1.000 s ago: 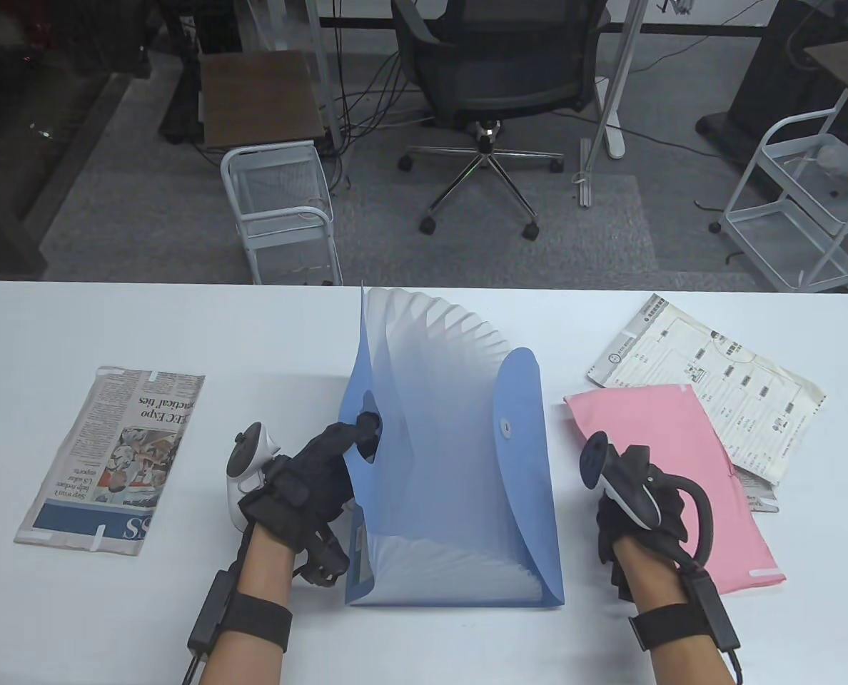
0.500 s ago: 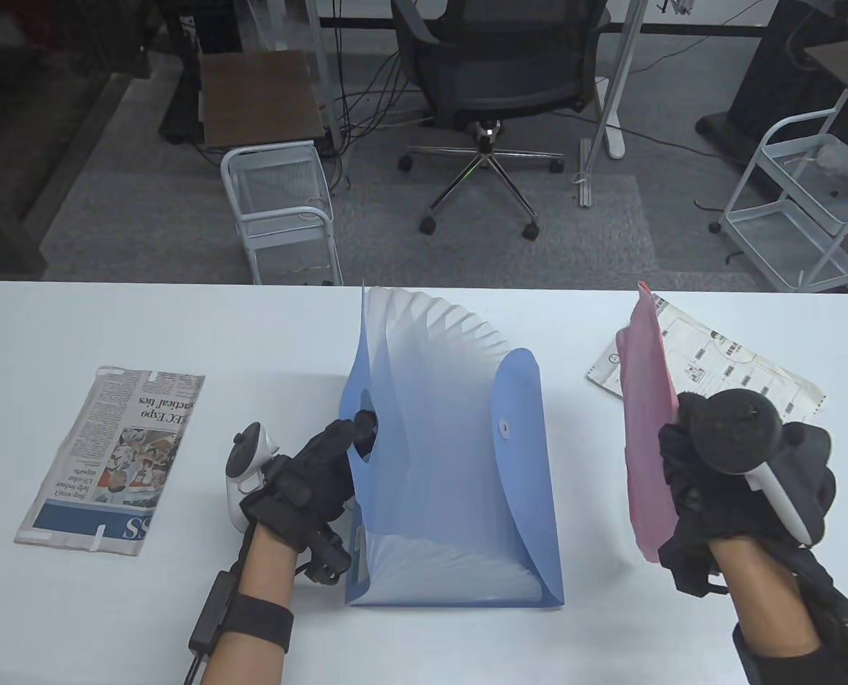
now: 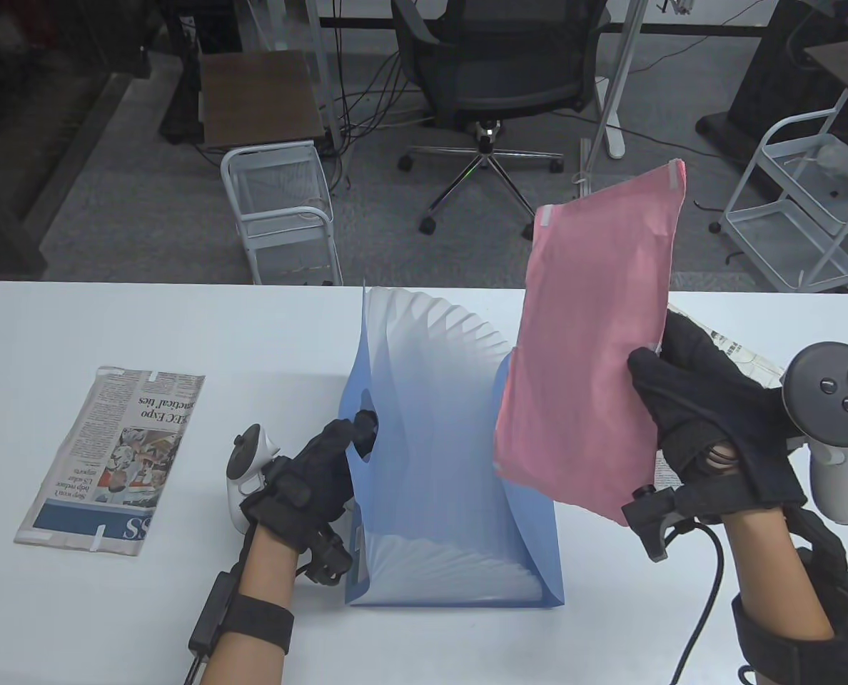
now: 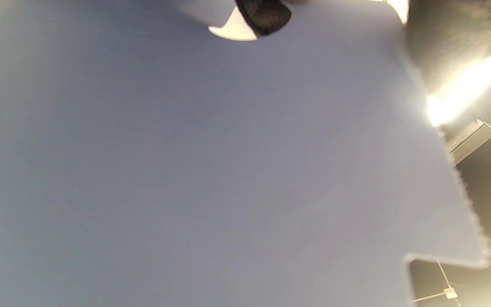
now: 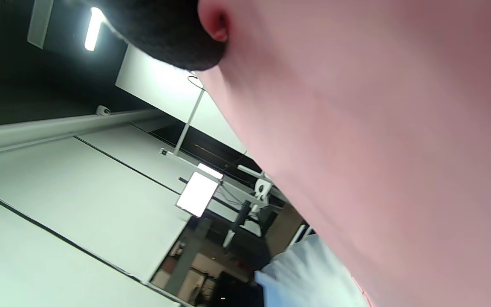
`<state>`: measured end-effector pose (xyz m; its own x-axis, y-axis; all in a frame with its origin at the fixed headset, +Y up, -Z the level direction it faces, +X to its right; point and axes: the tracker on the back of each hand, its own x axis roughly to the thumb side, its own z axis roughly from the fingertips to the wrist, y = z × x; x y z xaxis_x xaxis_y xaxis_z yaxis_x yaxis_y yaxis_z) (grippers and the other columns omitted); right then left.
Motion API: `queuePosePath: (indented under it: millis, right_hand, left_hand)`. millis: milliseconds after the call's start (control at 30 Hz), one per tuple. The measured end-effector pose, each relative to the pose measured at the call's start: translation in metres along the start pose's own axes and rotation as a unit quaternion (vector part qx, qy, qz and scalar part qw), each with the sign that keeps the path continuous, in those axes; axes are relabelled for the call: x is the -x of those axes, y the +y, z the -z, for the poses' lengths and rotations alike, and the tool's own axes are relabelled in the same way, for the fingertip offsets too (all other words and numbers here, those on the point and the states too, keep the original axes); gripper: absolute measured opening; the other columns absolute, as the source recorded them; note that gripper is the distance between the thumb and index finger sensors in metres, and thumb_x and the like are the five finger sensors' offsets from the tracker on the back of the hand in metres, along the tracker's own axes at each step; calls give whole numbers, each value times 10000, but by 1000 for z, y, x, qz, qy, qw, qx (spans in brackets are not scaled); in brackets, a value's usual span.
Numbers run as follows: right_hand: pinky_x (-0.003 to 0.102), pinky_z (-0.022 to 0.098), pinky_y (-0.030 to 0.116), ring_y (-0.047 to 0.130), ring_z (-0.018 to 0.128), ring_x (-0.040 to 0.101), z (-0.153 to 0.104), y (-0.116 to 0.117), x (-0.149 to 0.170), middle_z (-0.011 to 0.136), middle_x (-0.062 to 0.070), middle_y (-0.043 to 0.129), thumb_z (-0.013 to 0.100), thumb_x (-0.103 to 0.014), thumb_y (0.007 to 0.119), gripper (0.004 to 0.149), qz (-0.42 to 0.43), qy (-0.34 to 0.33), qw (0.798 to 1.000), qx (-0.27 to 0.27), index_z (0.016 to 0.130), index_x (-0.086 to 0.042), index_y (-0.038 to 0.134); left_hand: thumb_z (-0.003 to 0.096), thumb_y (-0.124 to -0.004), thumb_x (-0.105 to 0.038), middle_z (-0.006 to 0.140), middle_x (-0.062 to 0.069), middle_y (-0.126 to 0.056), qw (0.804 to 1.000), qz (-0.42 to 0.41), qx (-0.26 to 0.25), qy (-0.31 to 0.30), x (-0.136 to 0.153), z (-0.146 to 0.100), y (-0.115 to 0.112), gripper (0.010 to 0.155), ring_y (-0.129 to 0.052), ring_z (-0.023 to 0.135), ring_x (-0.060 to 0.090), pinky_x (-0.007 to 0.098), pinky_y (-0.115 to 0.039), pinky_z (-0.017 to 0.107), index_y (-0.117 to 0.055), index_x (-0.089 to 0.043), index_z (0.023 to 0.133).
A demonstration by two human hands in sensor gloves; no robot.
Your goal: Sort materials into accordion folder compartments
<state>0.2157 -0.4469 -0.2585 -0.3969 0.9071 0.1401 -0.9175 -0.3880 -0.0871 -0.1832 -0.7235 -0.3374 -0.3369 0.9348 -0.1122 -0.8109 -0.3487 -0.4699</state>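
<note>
Half a second back the pink sheet (image 3: 592,342) was hanging edge-on beside the right hand (image 3: 709,421); now it is being held higher and turned flat toward the table camera, tilted, its lower part overlapping the blue accordion folder's (image 3: 452,492) front flap. The right hand is gripping the sheet's right edge, fingers closed on it, with the sheet extending up and left of the hand. The left hand (image 3: 310,474) is still gripping the folder's back cover, a fingertip (image 4: 264,15) poking through its cut-out, keeping the pockets fanned open on the table (image 3: 181,628).
</note>
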Motion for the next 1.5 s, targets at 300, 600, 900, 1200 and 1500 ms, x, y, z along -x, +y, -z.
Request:
queuePosePath:
  millis: [300,600,900,1200,1500]
  right_hand:
    - [335,171,981,1097,371,354,7,23,5,908,158,876,600,-253,796,509,21,-2,1000,-17,1047,-109,600]
    - [320,172,983,1097,379,357,11,36,15,912,164,872,603,-251,790,506,25,14,999,-40,1048,-107,597]
    - [314,173,983,1097,384,358,13,59,23,915,185,865,608,-248,786,522,-14,42,993,-108,1056,-70,585]
    - [309,178,981,1094,393,359,20,74,28,916,189,864,611,-248,780,522,-36,56,988,-137,1057,-63,581]
    - [306,183,980,1092,397,361,32,89,33,915,196,864,613,-250,778,527,-61,80,982,-158,1059,-52,578]
  left_hand:
    - [598,-727,-712,1197,334,20,1000,-1,1,-1,0,0,0,774,-16,1025,617,769,-251,632,-538,-128,1068]
    - [600,-724,-710,1196,335,23,1000,-3,1,-1,0,-1,0,772,-12,1024,617,769,-247,629,-536,-125,1069]
    - [602,-720,-710,1196,334,24,1000,-2,0,-1,0,-1,0,770,-12,1023,615,768,-245,629,-537,-127,1070]
    - [602,-720,-708,1197,333,21,1000,-1,0,-1,0,0,0,773,-12,1023,614,766,-243,629,-541,-124,1076]
    - [604,-720,-704,1195,335,23,1000,1,3,0,0,0,-1,771,-10,1020,615,768,-241,625,-543,-121,1076]
